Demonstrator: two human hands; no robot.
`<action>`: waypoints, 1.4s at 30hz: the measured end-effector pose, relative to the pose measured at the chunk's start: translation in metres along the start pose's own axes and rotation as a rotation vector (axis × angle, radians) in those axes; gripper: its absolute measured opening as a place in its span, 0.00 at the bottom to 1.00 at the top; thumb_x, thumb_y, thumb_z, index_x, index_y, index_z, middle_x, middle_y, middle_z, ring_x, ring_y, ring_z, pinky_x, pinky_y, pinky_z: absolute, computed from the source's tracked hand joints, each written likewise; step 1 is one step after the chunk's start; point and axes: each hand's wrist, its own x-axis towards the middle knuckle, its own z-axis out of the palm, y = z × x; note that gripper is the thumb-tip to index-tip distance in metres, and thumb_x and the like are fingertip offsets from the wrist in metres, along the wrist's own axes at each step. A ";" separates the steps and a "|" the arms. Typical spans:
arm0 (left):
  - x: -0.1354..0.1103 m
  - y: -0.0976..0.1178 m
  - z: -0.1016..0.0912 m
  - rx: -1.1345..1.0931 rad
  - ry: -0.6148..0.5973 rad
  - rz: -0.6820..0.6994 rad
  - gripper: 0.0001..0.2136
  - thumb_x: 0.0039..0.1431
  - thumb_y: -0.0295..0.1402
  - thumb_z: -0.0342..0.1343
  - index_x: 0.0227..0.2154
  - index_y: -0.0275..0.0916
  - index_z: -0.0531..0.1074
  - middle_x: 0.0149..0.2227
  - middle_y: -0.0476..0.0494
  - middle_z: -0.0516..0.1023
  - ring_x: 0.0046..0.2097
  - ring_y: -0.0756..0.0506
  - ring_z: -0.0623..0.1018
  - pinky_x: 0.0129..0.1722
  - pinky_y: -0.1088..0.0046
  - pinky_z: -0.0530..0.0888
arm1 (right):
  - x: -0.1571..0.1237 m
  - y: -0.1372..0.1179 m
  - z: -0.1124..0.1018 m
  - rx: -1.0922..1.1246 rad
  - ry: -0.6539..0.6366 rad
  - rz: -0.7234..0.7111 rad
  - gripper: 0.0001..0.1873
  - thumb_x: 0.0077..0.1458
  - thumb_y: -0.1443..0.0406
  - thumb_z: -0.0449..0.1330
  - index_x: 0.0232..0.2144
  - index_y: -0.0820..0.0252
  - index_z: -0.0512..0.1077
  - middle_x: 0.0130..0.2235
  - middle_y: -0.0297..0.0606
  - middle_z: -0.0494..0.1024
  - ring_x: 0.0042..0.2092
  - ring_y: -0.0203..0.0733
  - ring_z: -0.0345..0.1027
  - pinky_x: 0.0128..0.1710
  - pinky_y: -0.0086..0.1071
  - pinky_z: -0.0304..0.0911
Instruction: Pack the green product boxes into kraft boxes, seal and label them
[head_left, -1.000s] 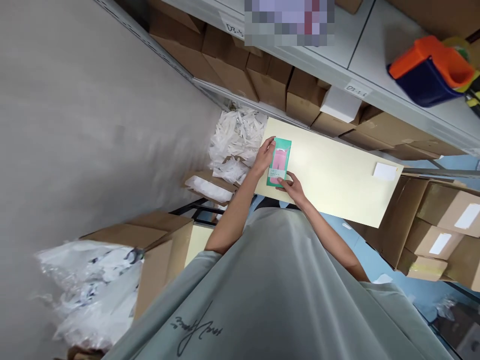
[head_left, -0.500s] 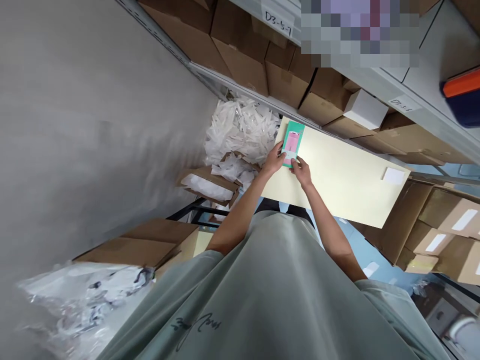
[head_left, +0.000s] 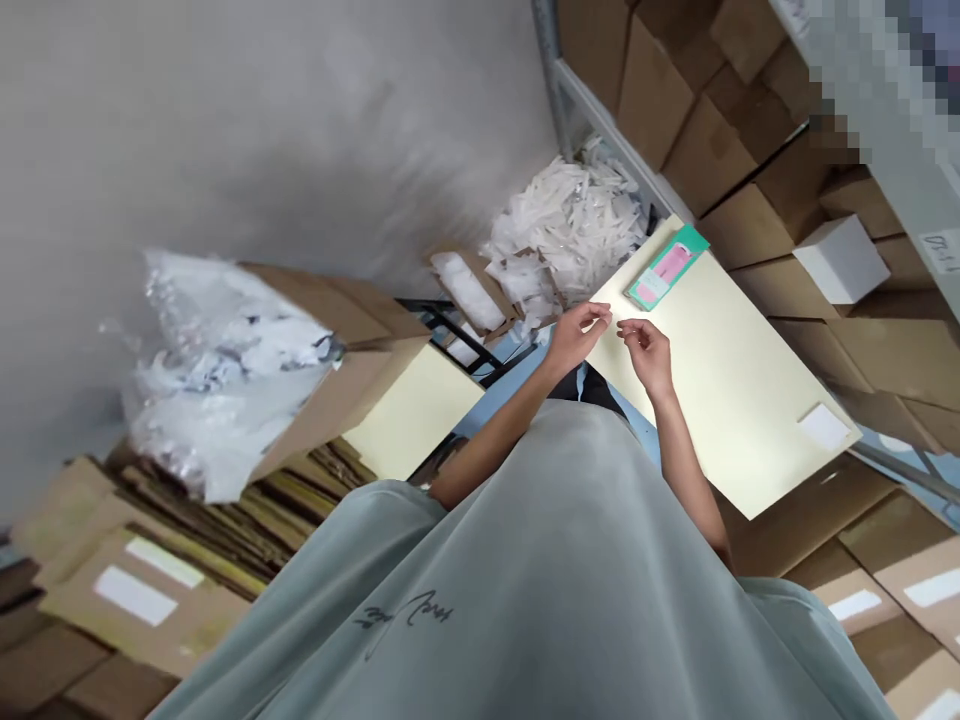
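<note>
A green and pink box (head_left: pixel 670 265) lies on the pale cream tabletop (head_left: pixel 739 400), near its far left end. My left hand (head_left: pixel 579 335) hovers at the near edge of the tabletop, its fingers loosely bent and pointing right. Facing it across a small gap, my right hand (head_left: pixel 646 352) has its fingers partly curled, thumb and fingertips slightly apart. Neither hand touches the box, and I see nothing held in them.
A small white stack of labels or cards (head_left: pixel 823 427) sits at the table's right end. White plastic bags (head_left: pixel 574 220) are heaped beyond the table. To the left, a carton (head_left: pixel 360 350) overflows with clear plastic. Shelved cardboard boxes (head_left: pixel 709 155) line the right.
Both hands have let go of the green and pink box and drawn back toward me. The box now rests on the tabletop. My view has turned left.
</note>
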 end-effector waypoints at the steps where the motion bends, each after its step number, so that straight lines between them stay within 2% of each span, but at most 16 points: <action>1: -0.017 0.004 -0.006 -0.007 0.036 0.013 0.09 0.65 0.41 0.67 0.39 0.42 0.80 0.57 0.36 0.87 0.59 0.38 0.85 0.65 0.52 0.77 | -0.005 -0.005 0.006 -0.007 -0.047 -0.025 0.14 0.64 0.52 0.65 0.44 0.53 0.81 0.48 0.42 0.87 0.51 0.51 0.83 0.64 0.51 0.75; 4: -0.066 0.013 -0.025 -0.043 0.172 0.064 0.10 0.63 0.42 0.70 0.36 0.42 0.80 0.55 0.36 0.88 0.59 0.37 0.85 0.65 0.52 0.77 | -0.019 -0.018 0.027 -0.033 -0.183 -0.074 0.11 0.59 0.55 0.66 0.39 0.54 0.81 0.44 0.41 0.88 0.48 0.50 0.83 0.60 0.48 0.77; 8: -0.126 0.018 -0.062 -0.120 0.341 0.123 0.13 0.62 0.46 0.71 0.34 0.42 0.79 0.53 0.36 0.88 0.57 0.38 0.85 0.64 0.54 0.78 | -0.041 -0.042 0.062 -0.080 -0.371 -0.108 0.11 0.55 0.55 0.69 0.36 0.54 0.79 0.45 0.41 0.89 0.47 0.48 0.83 0.55 0.44 0.78; 15: -0.208 0.010 -0.140 -0.302 0.656 0.195 0.15 0.60 0.46 0.71 0.31 0.42 0.75 0.49 0.38 0.89 0.56 0.37 0.85 0.61 0.54 0.78 | -0.092 -0.087 0.144 -0.171 -0.605 -0.259 0.12 0.57 0.53 0.70 0.33 0.53 0.76 0.45 0.40 0.88 0.49 0.48 0.83 0.52 0.42 0.78; 21: -0.279 0.006 -0.208 -0.403 0.743 0.269 0.11 0.61 0.41 0.68 0.31 0.42 0.75 0.49 0.38 0.89 0.56 0.37 0.85 0.60 0.55 0.79 | -0.157 -0.106 0.238 -0.247 -0.748 -0.379 0.15 0.61 0.50 0.70 0.34 0.52 0.76 0.43 0.39 0.87 0.48 0.47 0.83 0.55 0.43 0.78; 24: -0.328 0.003 -0.254 -0.399 0.794 0.339 0.10 0.62 0.40 0.67 0.30 0.42 0.77 0.49 0.38 0.89 0.57 0.37 0.85 0.60 0.56 0.79 | -0.196 -0.107 0.296 -0.263 -0.846 -0.403 0.16 0.63 0.49 0.69 0.35 0.52 0.77 0.44 0.41 0.88 0.49 0.48 0.83 0.55 0.44 0.78; 26: -0.367 -0.004 -0.288 -0.395 0.874 0.364 0.10 0.64 0.40 0.66 0.30 0.42 0.78 0.49 0.39 0.89 0.57 0.37 0.85 0.59 0.57 0.79 | -0.224 -0.104 0.338 -0.287 -0.925 -0.413 0.15 0.64 0.49 0.69 0.36 0.53 0.78 0.44 0.41 0.88 0.48 0.47 0.83 0.54 0.44 0.79; 30: -0.452 -0.034 -0.350 -0.413 1.140 0.387 0.13 0.68 0.43 0.65 0.28 0.42 0.79 0.47 0.40 0.89 0.55 0.38 0.85 0.61 0.57 0.79 | -0.277 -0.091 0.424 -0.352 -1.110 -0.440 0.13 0.65 0.51 0.67 0.38 0.54 0.81 0.43 0.40 0.89 0.46 0.47 0.84 0.54 0.43 0.79; 34: -0.533 -0.086 -0.393 -0.467 1.542 0.345 0.12 0.67 0.46 0.66 0.37 0.43 0.82 0.50 0.42 0.88 0.56 0.39 0.84 0.64 0.59 0.77 | -0.328 -0.069 0.512 -0.391 -1.316 -0.421 0.14 0.65 0.51 0.66 0.40 0.54 0.82 0.42 0.40 0.89 0.47 0.47 0.84 0.55 0.42 0.79; 36: -0.568 -0.115 -0.406 -0.481 1.779 0.306 0.13 0.63 0.46 0.71 0.42 0.44 0.82 0.52 0.42 0.86 0.58 0.40 0.82 0.66 0.61 0.75 | -0.351 -0.054 0.556 -0.393 -1.406 -0.367 0.14 0.63 0.52 0.67 0.42 0.54 0.81 0.45 0.40 0.89 0.48 0.47 0.84 0.56 0.42 0.79; 38: -0.595 -0.140 -0.413 -0.576 1.957 0.285 0.16 0.59 0.45 0.73 0.46 0.44 0.81 0.55 0.42 0.84 0.61 0.40 0.81 0.67 0.62 0.74 | -0.373 -0.039 0.596 -0.402 -1.444 -0.286 0.14 0.61 0.54 0.70 0.45 0.54 0.81 0.46 0.40 0.89 0.48 0.46 0.85 0.55 0.41 0.80; 40: -0.612 -0.159 -0.416 -0.749 2.017 0.277 0.18 0.58 0.44 0.74 0.48 0.45 0.79 0.58 0.41 0.82 0.63 0.40 0.79 0.65 0.62 0.75 | -0.393 -0.026 0.630 -0.447 -1.421 -0.214 0.11 0.61 0.57 0.71 0.42 0.55 0.79 0.44 0.38 0.88 0.44 0.45 0.85 0.51 0.39 0.82; 42: -0.620 -0.170 -0.417 -0.898 1.984 0.267 0.20 0.56 0.43 0.74 0.49 0.46 0.77 0.59 0.41 0.80 0.63 0.39 0.79 0.63 0.61 0.76 | -0.410 -0.020 0.653 -0.523 -1.352 -0.146 0.09 0.63 0.59 0.71 0.36 0.55 0.76 0.37 0.36 0.86 0.39 0.43 0.85 0.43 0.36 0.82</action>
